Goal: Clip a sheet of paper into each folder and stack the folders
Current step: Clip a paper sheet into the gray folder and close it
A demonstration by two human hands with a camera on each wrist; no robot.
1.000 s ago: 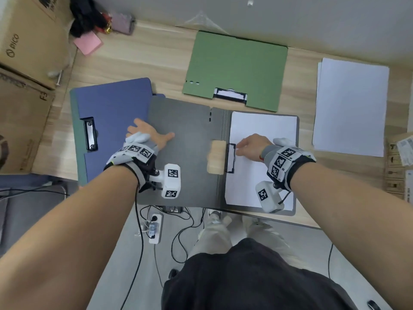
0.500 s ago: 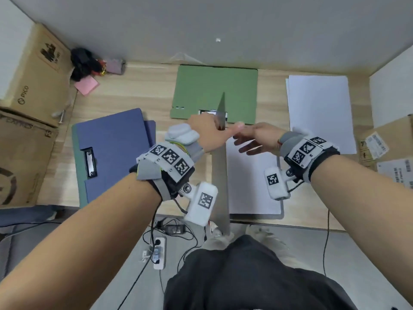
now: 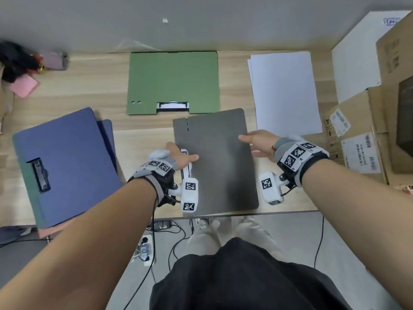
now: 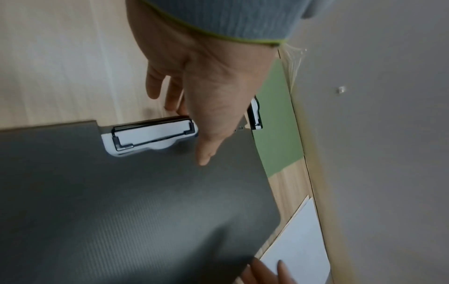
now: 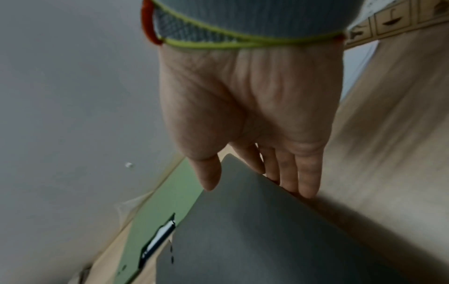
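A grey folder (image 3: 219, 166) lies closed near the table's front edge, with its clip (image 4: 153, 134) and a strip of white paper showing in the notch on its left side. My left hand (image 3: 182, 153) grips that left edge by the clip, thumb on the cover and fingers behind the edge. My right hand (image 3: 250, 144) holds the right edge, thumb on top and fingers underneath (image 5: 286, 176). A green folder (image 3: 172, 79) lies closed behind it. A blue folder (image 3: 67, 162) tops a stack at the left. Loose white sheets (image 3: 283, 90) lie at the back right.
Cardboard boxes (image 3: 357, 135) crowd the table's right end, close to my right wrist. Dark clutter and a pink pad (image 3: 22, 86) sit at the back left. The table's front edge (image 3: 279, 212) runs just under the grey folder, with cables on the floor below.
The grey folder lay open with a sheet in its right half. My left hand swung the cover over to the right and the folder is now closed, with both hands on its edges.
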